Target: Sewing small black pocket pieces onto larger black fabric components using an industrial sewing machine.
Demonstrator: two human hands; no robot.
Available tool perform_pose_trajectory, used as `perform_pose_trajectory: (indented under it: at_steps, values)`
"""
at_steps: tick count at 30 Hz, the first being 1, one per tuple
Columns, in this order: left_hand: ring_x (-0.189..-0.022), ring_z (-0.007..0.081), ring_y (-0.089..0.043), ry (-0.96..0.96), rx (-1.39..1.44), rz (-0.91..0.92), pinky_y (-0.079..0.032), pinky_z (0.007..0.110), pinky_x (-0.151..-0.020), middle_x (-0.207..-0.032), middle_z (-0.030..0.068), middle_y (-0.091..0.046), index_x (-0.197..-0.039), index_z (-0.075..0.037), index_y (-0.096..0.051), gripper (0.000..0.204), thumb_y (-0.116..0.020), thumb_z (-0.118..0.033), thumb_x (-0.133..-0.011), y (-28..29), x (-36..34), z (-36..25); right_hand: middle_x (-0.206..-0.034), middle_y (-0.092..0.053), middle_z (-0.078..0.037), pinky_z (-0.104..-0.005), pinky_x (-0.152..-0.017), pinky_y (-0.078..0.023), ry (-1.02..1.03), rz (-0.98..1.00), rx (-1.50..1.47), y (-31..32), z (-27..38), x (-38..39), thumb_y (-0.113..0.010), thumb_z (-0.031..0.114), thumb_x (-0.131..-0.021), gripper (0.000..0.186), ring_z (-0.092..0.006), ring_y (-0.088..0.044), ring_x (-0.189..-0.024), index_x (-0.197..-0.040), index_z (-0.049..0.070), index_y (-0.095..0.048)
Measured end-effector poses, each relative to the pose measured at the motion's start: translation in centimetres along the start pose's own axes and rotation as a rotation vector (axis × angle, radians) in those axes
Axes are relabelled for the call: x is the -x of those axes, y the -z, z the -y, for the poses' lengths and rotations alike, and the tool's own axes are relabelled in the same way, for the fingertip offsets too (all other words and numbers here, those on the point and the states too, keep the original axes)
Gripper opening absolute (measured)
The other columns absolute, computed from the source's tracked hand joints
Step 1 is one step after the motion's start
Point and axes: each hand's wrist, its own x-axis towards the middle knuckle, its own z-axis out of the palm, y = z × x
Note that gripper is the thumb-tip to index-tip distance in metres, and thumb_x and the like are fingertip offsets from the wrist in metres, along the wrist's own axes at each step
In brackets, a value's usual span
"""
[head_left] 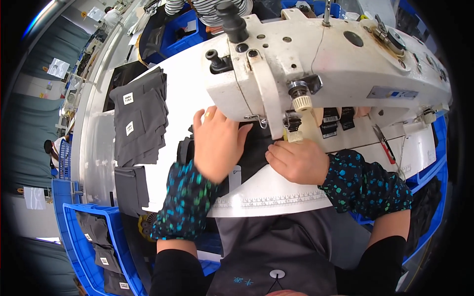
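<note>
A white sewing machine stands in front of me, its head over a dark grey fabric piece. My left hand lies over the left part of this fabric, fingers reaching beneath the machine head and thumb spread apart. A ring shows on one finger. My right hand is closed at the fabric's right edge, close to the needle area, fingertips bent together on it. The machine head hides the fabric's far part. Patterned sleeve covers are on both my forearms.
Stacked dark grey pieces with white labels lie at the left, folded dark fabric nearer. Red-handled snips and black tags lie right. A blue crate with labelled pieces stands lower left. A person in stripes is beyond.
</note>
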Motion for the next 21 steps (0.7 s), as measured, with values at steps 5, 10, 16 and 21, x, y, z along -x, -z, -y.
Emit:
perform_pose_trajectory:
  at_steps: [5, 10, 16, 21]
  values:
    - [-0.107, 0.0216, -0.061, -0.076, -0.075, -0.069, -0.033, 0.048, -0.104, -0.112, 0.0017, -0.064, -0.105, -0.012, -0.063, 0.038, -0.079, -0.021, -0.071, 0.6, 5.4, -5.1, -0.094, -0.068, -0.006, -0.0272, -0.064, -0.050, -0.012, -0.040, 0.013, 0.6, 0.3, -0.4, -0.066, 0.012, -0.076, 0.017, -0.0157, -0.063, -0.077, -0.091, 0.003, -0.069]
    - [-0.102, 0.0188, -0.061, -0.363, -0.201, -0.266, -0.040, 0.047, -0.100, -0.106, 0.0009, -0.065, -0.101, -0.012, -0.065, 0.022, -0.065, -0.019, -0.080, -2.5, 2.4, -1.5, -0.097, -0.069, -0.004, -0.0275, -0.063, -0.051, -0.073, -0.122, 0.001, 0.7, 0.0, -0.2, -0.065, 0.013, -0.076, 0.022, -0.0143, -0.064, -0.078, -0.095, 0.005, -0.070]
    - [-0.107, 0.0222, -0.063, -0.456, -0.190, -0.101, -0.045, 0.047, -0.101, -0.109, 0.0044, -0.069, -0.097, -0.008, -0.069, 0.020, -0.066, -0.014, -0.078, -1.9, 3.5, -1.3, -0.096, -0.070, -0.007, -0.0280, -0.062, -0.052, -0.069, 0.071, -0.019, 0.4, 0.5, 0.0, -0.065, 0.014, -0.075, 0.022, -0.0155, -0.066, -0.072, -0.094, 0.003, -0.070]
    - [-0.115, 0.0256, -0.061, -0.287, 0.036, 0.132, -0.042, 0.050, -0.105, -0.118, 0.0067, -0.068, -0.109, -0.005, -0.068, 0.031, -0.067, -0.013, -0.080, 0.4, 5.0, -2.1, -0.105, -0.073, -0.011, -0.0277, -0.056, -0.049, -0.094, 0.145, 0.073, 0.8, 1.9, 0.4, -0.066, 0.013, -0.077, 0.022, -0.0136, -0.064, -0.065, -0.096, 0.003, -0.072]
